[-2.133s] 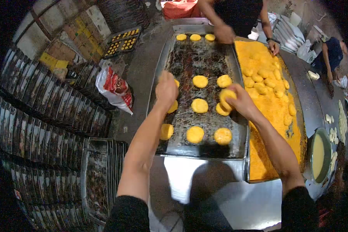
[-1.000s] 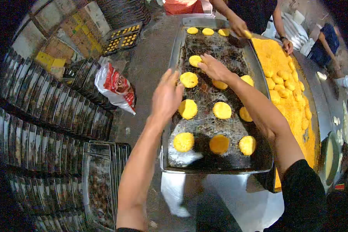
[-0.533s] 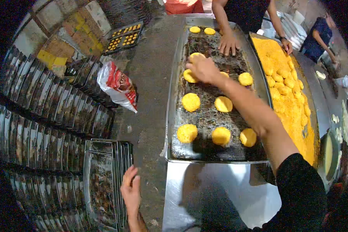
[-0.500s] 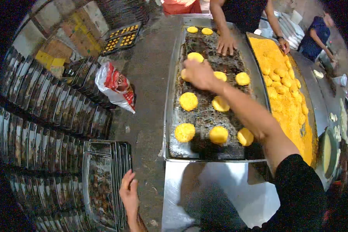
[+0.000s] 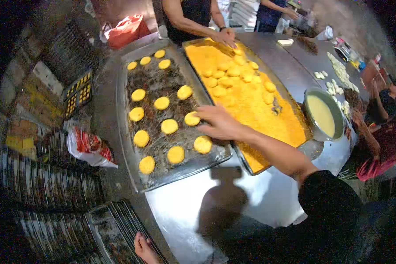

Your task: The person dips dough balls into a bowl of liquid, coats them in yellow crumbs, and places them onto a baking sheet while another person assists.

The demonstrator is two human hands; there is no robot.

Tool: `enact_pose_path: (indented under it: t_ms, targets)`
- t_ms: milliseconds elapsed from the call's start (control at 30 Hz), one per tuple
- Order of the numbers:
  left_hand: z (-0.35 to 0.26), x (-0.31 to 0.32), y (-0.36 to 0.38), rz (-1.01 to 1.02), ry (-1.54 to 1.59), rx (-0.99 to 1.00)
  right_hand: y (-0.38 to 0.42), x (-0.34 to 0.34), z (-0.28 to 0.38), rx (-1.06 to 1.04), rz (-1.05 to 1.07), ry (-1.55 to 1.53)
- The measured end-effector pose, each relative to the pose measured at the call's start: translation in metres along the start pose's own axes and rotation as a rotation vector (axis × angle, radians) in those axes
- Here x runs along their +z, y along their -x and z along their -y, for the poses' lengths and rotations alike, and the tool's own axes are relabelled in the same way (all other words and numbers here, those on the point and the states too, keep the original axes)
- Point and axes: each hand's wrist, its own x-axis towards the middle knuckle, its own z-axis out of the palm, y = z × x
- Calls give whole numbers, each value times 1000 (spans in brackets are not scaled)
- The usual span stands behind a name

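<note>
Several flat yellow dough rounds (image 5: 169, 126) lie in loose rows on a dark, greasy baking tray (image 5: 182, 172). My right hand (image 5: 218, 122) reaches over the tray's right edge, its fingertips at a yellow round (image 5: 192, 119) in the right row; the fingers are spread. To the right stands a second tray (image 5: 246, 163) of orange-yellow crumbs (image 5: 268, 127), with coated dough pieces (image 5: 225, 82) heaped in its upper half. Low in the view, my left hand (image 5: 144, 249) is beside stacked trays (image 5: 114, 229), fingers loosely curled, and whether it holds anything is not clear.
Across the table, a co-worker's hands (image 5: 225, 38) are at the crumb tray's far end. A bowl of pale liquid (image 5: 321, 115) and white dough pieces (image 5: 334, 87) sit to the right. Stacked dark trays (image 5: 53, 185) and a red-white bag (image 5: 90, 147) are on the left.
The view has swung right. My right hand has moved from the baking tray's upper middle to its right side. The co-worker's hand has left the baking tray for the crumbs.
</note>
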Motion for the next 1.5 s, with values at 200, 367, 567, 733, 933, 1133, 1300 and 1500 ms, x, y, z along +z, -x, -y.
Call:
enact_pose_path:
  t_ms: [200, 367, 567, 733, 933, 1133, 1300, 1500]
  targets:
    - [-121, 127, 38, 154, 111, 119, 135, -105, -182, 706, -156, 243]
    - [-213, 313, 49, 742, 138, 572, 127, -90, -182, 855, -16, 250]
    - [-242, 508, -2, 634, -253, 334, 131, -122, -143, 1027, -108, -415]
    - [-247, 557, -2, 417, -788, 399, 87, -127, -187, 1090, -242, -1248]
    - [-253, 540, -43, 512, -471, 509, 1, -144, -305, 851, -139, -267]
    - [-254, 595, -88, 512, -23, 361, 15, -109, -289, 781, 276, 14]
    - [-257, 597, -74, 799, -102, 212, 40, -108, -235, 766, 297, -110]
    - [-266, 588, -79, 1107, -209, 416, 44, -106, -210, 1072, 124, -627]
